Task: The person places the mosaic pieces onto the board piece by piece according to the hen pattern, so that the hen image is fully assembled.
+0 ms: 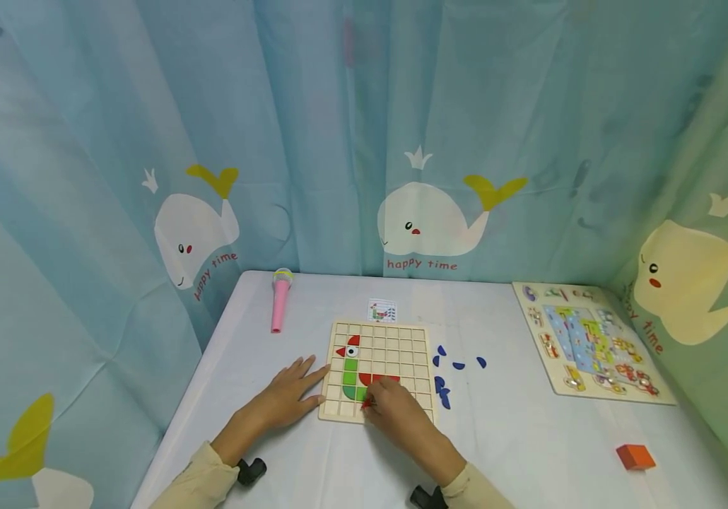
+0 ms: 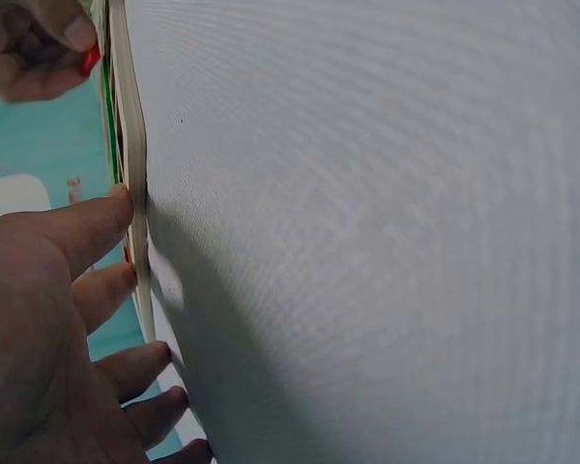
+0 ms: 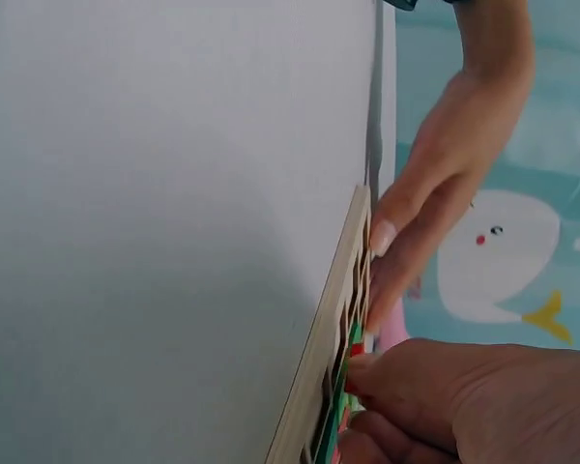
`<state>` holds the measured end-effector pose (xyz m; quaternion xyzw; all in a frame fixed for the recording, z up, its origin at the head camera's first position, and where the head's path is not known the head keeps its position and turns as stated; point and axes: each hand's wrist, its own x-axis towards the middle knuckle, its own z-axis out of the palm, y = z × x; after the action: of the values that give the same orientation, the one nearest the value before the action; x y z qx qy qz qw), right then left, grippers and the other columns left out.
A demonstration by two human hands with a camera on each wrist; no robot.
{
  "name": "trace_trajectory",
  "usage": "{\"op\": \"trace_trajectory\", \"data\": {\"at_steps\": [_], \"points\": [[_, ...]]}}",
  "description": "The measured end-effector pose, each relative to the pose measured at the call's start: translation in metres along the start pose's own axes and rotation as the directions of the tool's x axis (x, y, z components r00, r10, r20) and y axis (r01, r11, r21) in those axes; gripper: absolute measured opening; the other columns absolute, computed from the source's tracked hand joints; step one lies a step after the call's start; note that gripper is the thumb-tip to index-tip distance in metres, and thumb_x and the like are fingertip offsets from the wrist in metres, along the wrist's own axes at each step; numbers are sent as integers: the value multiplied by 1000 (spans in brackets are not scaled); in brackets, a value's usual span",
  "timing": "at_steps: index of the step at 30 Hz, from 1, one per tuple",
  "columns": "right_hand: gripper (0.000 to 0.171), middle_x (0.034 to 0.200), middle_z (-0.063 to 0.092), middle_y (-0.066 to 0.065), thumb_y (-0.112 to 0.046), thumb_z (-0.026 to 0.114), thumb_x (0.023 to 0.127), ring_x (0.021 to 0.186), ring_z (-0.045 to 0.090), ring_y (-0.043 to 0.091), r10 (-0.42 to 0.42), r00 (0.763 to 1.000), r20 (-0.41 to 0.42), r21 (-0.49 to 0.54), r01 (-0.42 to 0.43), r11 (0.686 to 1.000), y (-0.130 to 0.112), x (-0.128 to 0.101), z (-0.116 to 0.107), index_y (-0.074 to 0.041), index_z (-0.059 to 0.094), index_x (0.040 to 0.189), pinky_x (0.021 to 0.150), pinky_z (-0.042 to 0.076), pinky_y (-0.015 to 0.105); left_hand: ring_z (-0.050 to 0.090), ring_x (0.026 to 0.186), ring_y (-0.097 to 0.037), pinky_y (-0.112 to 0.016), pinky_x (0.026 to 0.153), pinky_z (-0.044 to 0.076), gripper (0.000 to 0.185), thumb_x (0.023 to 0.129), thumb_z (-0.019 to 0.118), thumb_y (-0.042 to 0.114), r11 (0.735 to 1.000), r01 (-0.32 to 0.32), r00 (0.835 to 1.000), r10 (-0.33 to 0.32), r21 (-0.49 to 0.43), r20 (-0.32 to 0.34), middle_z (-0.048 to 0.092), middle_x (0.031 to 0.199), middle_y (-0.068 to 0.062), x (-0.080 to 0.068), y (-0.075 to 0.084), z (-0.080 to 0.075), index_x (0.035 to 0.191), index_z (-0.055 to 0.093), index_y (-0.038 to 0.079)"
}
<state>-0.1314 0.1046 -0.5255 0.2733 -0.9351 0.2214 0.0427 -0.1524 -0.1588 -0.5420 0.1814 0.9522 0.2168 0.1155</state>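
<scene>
Right hand (image 1: 396,410) low centre of frame pinches a red piece (image 1: 367,404) over the grid board's (image 1: 416,339) bottom row while the flat left hand (image 1: 288,396) braces its edge on the counter (image 1: 517,438), so I'd square the piece before pressing.

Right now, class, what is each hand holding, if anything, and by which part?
The right hand pinches a red piece by its edge over the wooden grid board. The left hand holds nothing; its straight fingers press the board's left edge.
</scene>
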Motion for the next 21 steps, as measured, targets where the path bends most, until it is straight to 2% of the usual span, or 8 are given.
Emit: {"op": "trace_trajectory", "data": {"at_steps": [4, 10, 16, 21], "points": [[18, 83, 63, 0, 0, 88, 81, 72, 53, 8, -15, 1000, -7, -24, 15, 1000, -6, 5, 4, -4, 72, 87, 66, 54, 26, 23, 160, -41, -62, 128, 22, 61, 107, 61, 44, 1000, -2, 1000, 2, 0, 3, 31, 172, -14, 1, -1, 1, 163, 44, 25], [14, 79, 60, -2, 1, 84, 86, 71, 48, 7, 39, 993, 115, 43, -44, 998, -14, 9, 1, -4, 71, 86, 62, 48, 21, 23, 160, -42, -62, 128, 22, 61, 107, 61, 43, 1000, -2, 1000, 2, -1, 6, 32, 172, -15, 0, -1, 0, 163, 44, 24], [10, 80, 63, -2, -2, 80, 91, 71, 49, 8, 107, 967, 231, 111, -135, 985, -15, 14, -3, -5, 71, 89, 62, 46, 22, 23, 160, -42, -62, 128, 22, 61, 107, 62, 43, 1000, -1, 1000, 1, 0, 0, 32, 172, -15, 0, -1, 1, 162, 45, 24], [5, 81, 64, -2, -1, 78, 93, 70, 49, 8, 120, 952, 283, 179, -176, 968, -11, 15, -5, -3, 74, 92, 61, 45, 22, 23, 160, -42, -62, 128, 22, 61, 107, 61, 43, 1000, 0, 1000, 0, -1, 1, 32, 172, -15, 0, 0, 0, 162, 45, 24]]}}
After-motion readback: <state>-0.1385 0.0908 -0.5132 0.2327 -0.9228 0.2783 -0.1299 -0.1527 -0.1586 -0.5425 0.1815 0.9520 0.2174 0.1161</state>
